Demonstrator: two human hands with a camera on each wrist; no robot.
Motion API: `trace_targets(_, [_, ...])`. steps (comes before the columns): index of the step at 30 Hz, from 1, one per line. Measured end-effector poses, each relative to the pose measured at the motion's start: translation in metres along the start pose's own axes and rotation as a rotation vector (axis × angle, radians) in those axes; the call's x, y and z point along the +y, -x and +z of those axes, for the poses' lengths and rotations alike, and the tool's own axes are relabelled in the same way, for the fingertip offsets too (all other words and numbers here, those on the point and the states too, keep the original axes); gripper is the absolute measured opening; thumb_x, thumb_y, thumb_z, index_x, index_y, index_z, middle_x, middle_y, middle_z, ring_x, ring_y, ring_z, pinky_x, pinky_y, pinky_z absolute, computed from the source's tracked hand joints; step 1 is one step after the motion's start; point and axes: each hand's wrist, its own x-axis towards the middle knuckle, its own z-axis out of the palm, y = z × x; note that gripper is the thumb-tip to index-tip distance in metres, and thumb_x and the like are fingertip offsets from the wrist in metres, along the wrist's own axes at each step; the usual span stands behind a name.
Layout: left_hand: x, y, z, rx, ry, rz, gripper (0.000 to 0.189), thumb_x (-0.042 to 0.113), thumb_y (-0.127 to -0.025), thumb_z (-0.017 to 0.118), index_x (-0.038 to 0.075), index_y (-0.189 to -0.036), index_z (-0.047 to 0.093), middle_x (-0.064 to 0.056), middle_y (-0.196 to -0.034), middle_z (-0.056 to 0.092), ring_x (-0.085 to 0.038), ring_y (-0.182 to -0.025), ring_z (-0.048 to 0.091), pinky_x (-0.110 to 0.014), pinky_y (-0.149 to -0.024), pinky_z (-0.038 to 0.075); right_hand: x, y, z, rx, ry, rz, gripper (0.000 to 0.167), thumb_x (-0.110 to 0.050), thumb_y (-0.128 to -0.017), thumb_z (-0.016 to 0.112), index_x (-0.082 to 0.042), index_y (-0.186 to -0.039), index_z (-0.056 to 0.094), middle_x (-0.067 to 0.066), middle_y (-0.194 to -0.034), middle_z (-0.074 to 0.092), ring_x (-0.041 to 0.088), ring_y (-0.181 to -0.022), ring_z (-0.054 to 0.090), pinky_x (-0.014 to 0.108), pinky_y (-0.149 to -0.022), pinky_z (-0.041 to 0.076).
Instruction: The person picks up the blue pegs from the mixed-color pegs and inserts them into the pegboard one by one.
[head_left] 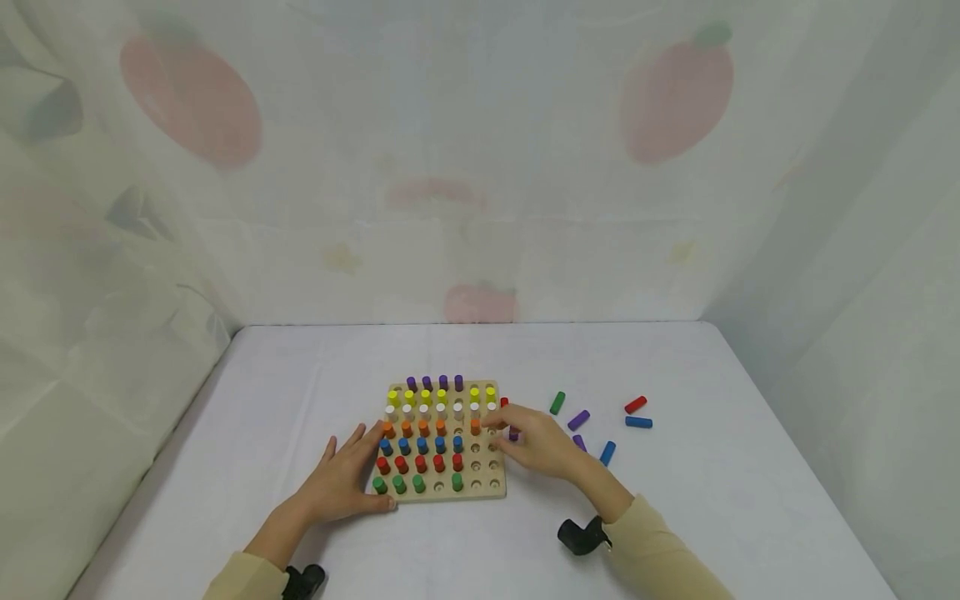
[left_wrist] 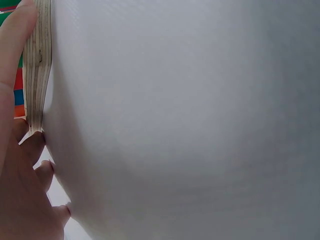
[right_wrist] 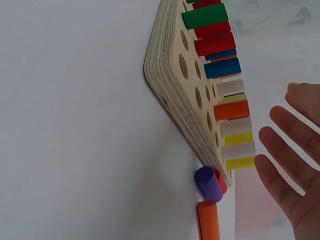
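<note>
A square wooden pegboard (head_left: 466, 493) lies on the table, with rows of purple, yellow, white, orange, blue, red and green pegs upright in it. My left hand (head_left: 341, 483) rests against its left side, with the thumb (left_wrist: 20, 40) along the front edge and the other fingers spread. Over the right side is my right hand (head_left: 543, 442), its fingers apart and holding nothing. An orange peg (head_left: 476, 427) stands just left of those fingertips. In the right wrist view, a loose purple peg (right_wrist: 208, 183) and orange peg (right_wrist: 208, 220) lie beside the board.
Loose pegs are scattered right of the board: green (head_left: 557, 402), purple (head_left: 578, 419), red (head_left: 635, 404) and blue (head_left: 638, 422), with another blue one (head_left: 607, 452) nearer the right forearm. Bare holes show at the board's right front. Pale hanging sheets border the white table (head_left: 750, 500).
</note>
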Motion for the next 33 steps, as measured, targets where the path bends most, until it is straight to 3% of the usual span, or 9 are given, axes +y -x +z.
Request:
trace_targets(5, [-0.001, 0.0, 0.0, 0.005, 0.005, 0.001, 0.122, 0.074, -0.053, 0.07, 0.014, -0.148, 0.02, -0.009, -0.149, 0.03, -0.038, -0.139, 0.017, -0.067, -0.105, 0.002, 0.005, 0.01, -0.008, 0.032, 0.003, -0.018, 0.03, -0.014, -0.087, 0.064, -0.015, -0.117, 0.061, -0.002, -0.111, 0.064, 0.019, -0.091, 0.061, 0.033, -0.075, 0.054])
trace_targets(11, [-0.001, -0.001, 0.001, 0.002, 0.0, -0.005, 0.122, 0.074, -0.053, 0.069, 0.015, -0.148, 0.02, -0.007, -0.15, 0.03, -0.036, -0.139, 0.017, -0.067, -0.106, 0.003, 0.016, 0.027, -0.019, 0.07, 0.026, -0.018, 0.03, -0.013, -0.085, 0.066, -0.015, -0.114, 0.062, -0.002, -0.108, 0.064, 0.019, -0.094, 0.062, 0.034, -0.081, 0.054])
trace_targets(24, [0.0, 0.0, -0.001, 0.002, -0.011, 0.001, 0.122, 0.075, -0.053, 0.068, 0.014, -0.148, 0.021, -0.009, -0.149, 0.031, -0.038, -0.138, 0.018, -0.068, -0.104, 0.004, 0.04, 0.065, -0.045, 0.059, 0.194, 0.046, 0.033, -0.015, -0.08, 0.071, -0.013, -0.112, 0.063, -0.008, -0.111, 0.062, 0.012, -0.104, 0.057, 0.034, -0.088, 0.051])
trace_targets(33, [0.0, -0.001, 0.0, 0.008, -0.006, 0.007, 0.121, 0.075, -0.054, 0.068, 0.014, -0.148, 0.022, -0.008, -0.149, 0.031, -0.038, -0.139, 0.018, -0.068, -0.104, 0.004, 0.052, 0.089, -0.061, 0.078, 0.217, 0.091, 0.039, -0.013, -0.078, 0.073, -0.015, -0.115, 0.062, -0.007, -0.113, 0.061, 0.016, -0.108, 0.057, 0.038, -0.088, 0.051])
